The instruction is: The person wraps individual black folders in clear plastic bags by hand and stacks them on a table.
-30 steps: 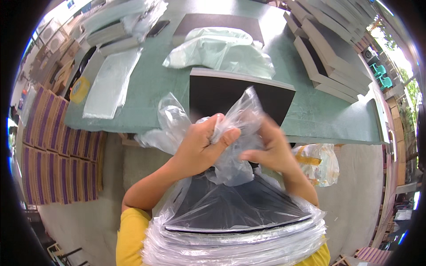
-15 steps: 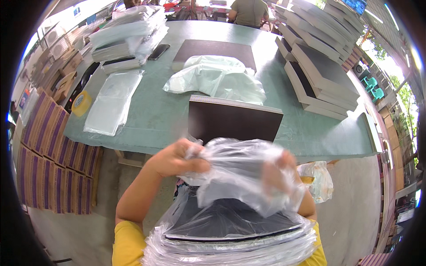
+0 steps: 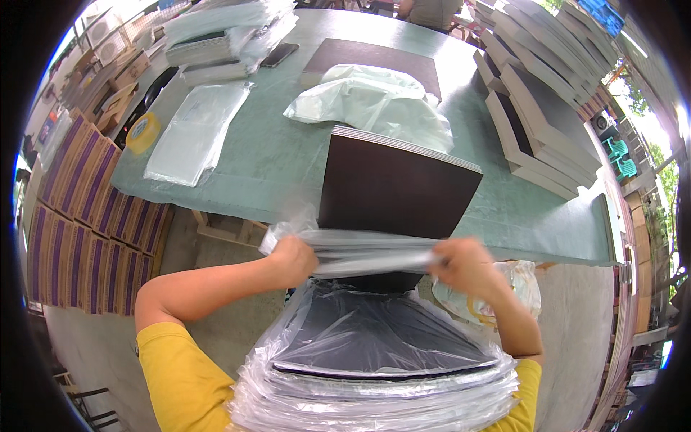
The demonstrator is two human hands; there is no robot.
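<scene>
My left hand (image 3: 294, 260) and my right hand (image 3: 464, 266) each grip one end of a clear plastic bag (image 3: 367, 250), stretched flat and wide between them. Just beyond the bag, a stack of dark brown flat boards (image 3: 398, 187) lies at the near edge of the green table (image 3: 273, 158). Below my hands, on my lap, sits a pile of dark boards wrapped in clear plastic (image 3: 374, 360).
A crumpled heap of pale plastic bags (image 3: 367, 101) lies mid-table, flat clear bags (image 3: 198, 133) and a yellow tape roll (image 3: 143, 132) to the left. Stacks of brown boards (image 3: 540, 108) line the right side. Purple-striped cartons (image 3: 79, 223) stand at left. Another person (image 3: 432, 11) sits at the far end.
The bag was bunched up between my hands; I have pulled my hands apart and drawn it flat and taut in front of the board stack.
</scene>
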